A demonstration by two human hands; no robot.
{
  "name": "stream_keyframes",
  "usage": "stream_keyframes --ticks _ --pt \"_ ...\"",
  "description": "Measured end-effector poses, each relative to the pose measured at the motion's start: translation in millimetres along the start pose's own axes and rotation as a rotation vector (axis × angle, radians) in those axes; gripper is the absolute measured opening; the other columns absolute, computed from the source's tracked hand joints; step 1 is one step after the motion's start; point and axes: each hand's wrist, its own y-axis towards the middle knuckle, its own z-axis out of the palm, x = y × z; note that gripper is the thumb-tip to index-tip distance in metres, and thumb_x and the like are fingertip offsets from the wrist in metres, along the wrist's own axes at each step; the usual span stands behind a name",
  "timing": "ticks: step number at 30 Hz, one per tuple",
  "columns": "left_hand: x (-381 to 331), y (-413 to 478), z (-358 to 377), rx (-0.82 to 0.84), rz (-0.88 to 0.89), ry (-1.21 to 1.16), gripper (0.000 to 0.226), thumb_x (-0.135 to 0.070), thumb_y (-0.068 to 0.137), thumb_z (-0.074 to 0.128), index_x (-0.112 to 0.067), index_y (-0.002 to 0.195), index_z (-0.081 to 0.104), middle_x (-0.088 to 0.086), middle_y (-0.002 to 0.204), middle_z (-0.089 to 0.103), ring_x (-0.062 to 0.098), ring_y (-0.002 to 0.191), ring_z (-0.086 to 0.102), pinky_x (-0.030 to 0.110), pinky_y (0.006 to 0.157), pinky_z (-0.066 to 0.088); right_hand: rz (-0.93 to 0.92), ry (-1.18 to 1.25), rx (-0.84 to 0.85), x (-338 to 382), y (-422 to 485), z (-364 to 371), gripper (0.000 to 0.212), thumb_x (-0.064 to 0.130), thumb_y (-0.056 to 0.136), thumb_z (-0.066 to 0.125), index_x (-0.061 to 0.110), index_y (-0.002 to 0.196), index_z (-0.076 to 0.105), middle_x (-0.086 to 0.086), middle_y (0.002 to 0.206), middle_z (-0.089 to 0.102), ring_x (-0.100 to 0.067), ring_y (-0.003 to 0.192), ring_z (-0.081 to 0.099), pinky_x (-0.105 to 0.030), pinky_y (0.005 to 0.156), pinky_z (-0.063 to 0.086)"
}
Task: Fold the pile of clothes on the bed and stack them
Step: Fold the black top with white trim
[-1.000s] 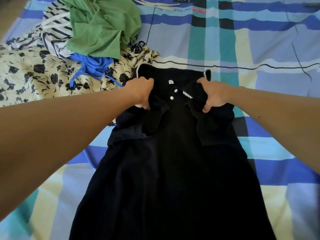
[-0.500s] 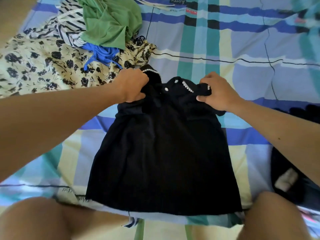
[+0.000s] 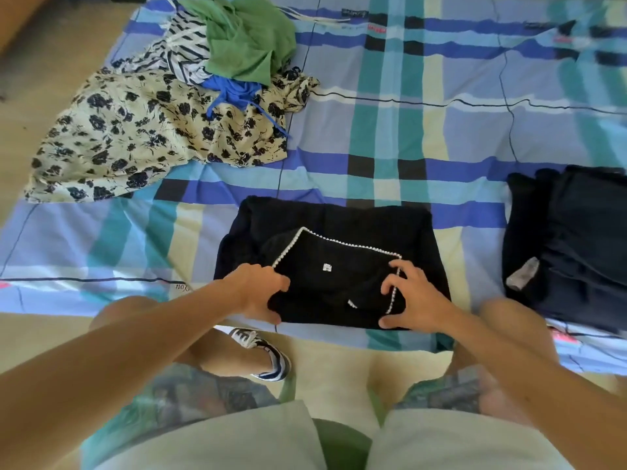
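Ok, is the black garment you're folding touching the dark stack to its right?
Apart. The head view shows a bare strip of plaid bedsheet between the black garment and the dark folded stack.

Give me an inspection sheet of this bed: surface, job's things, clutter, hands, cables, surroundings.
Surface: plaid bedsheet, wrinkled.
Job's things: black top folded at the near edge, beaded collar up; dark folded stack to its right, apart; unfolded at far left: floral garment, striped garment, green shirt, blue garment.
Clutter: nothing seen.
Hands: left hand grips the top's left edge; right hand rests on it, fingers spread.
Cables: nothing seen.
Surroundings: tan floor; sneaker on the person's foot.
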Motion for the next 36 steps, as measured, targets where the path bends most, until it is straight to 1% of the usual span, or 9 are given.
stream_keyframes --ticks 4,7,10,12,17,21,25,31,36 --pt "-9 -2 2 -0.506 -0.185 -0.419 0.032 -0.065 0.076 0.056 -0.034 0.076 0.05 -0.013 0.06 0.053 0.005 0.06 0.056 0.024 0.055 0.035 0.156 0.347 -0.413 4 5 11 0.052 0.041 0.071 0.086 0.026 0.103 0.048 0.005 0.128 0.031 -0.016 0.103 0.055 -0.031 0.089 0.048" --pt "-14 7 -2 -0.858 -0.349 -0.464 0.027 -0.051 0.08 0.065 -0.033 0.088 0.046 -0.013 0.084 0.053 0.007 0.074 0.051 0.023 0.06 0.038 0.35 0.715 -0.395 14 20 8 0.08 0.04 0.074 0.085 0.027 0.134 0.033 -0.004 0.134 0.046 -0.019 0.109 0.06 -0.033 0.094 0.05" --pt "-13 22 -5 -0.707 -0.484 -0.479 0.067 -0.049 0.077 0.075 -0.02 0.129 0.044 0.006 0.126 0.051 0.027 0.115 0.05 0.043 0.092 0.049 0.452 0.833 -0.317 19 30 9 0.108 0.033 0.073 0.087 0.024 0.153 0.014 -0.013 0.146 0.046 -0.028 0.131 0.05 -0.039 0.108 0.043" --pt "-8 28 -5 -0.555 -0.536 -0.531 0.077 -0.046 0.08 0.075 -0.019 0.141 0.037 0.01 0.134 0.051 0.032 0.121 0.053 0.049 0.097 0.049 0.474 0.799 -0.26 21 34 11 0.109 0.023 0.073 0.088 0.019 0.154 0.015 -0.013 0.146 0.046 -0.029 0.131 0.049 -0.039 0.108 0.043" --pt "16 21 0 -0.53 -0.431 -0.646 0.03 -0.015 0.086 0.064 -0.016 0.114 0.056 0.006 0.092 0.066 0.034 0.091 0.065 0.037 0.075 0.048 0.39 0.741 -0.404 13 38 -9 0.079 0.004 0.074 0.082 0.026 0.138 0.041 0.0 0.126 0.054 -0.019 0.115 0.054 -0.023 0.086 0.044" --pt "34 1 8 -0.511 -0.4 -0.695 0.03 0.003 0.079 0.056 -0.02 0.098 0.052 0.005 0.082 0.061 0.03 0.08 0.06 0.036 0.068 0.044 0.32 0.73 -0.53 -1 32 -19 0.091 -0.003 0.077 0.077 0.041 0.143 0.032 -0.004 0.142 0.049 -0.02 0.13 0.048 -0.027 0.092 0.05" --pt "33 -2 12 -0.346 -0.431 -0.551 0.042 -0.008 0.076 0.066 -0.021 0.113 0.049 0.006 0.104 0.058 0.032 0.1 0.058 0.043 0.081 0.05 0.425 0.419 -0.403 -11 20 3 0.105 0.009 0.072 0.086 0.021 0.154 0.021 -0.013 0.144 0.045 -0.032 0.131 0.047 -0.044 0.104 0.047" --pt "-28 20 2 -0.701 -0.151 -0.182 0.069 -0.036 0.077 0.065 -0.021 0.14 0.042 0.006 0.146 0.039 0.029 0.138 0.034 0.05 0.11 0.036 0.644 0.356 -0.475 -12 14 15 0.122 0.042 0.065 0.089 0.021 0.155 0.01 -0.017 0.155 0.019 -0.039 0.141 0.024 -0.056 0.111 0.034" --pt "-74 53 11 -0.353 -0.074 -0.168 0.078 -0.057 0.093 0.048 -0.029 0.158 0.016 0.006 0.167 0.001 0.032 0.153 -0.005 0.054 0.122 0.01 0.619 0.592 -0.445 -17 12 8 0.126 0.036 0.069 0.09 0.023 0.157 0.001 -0.018 0.156 0.029 -0.037 0.141 0.035 -0.049 0.111 0.037"
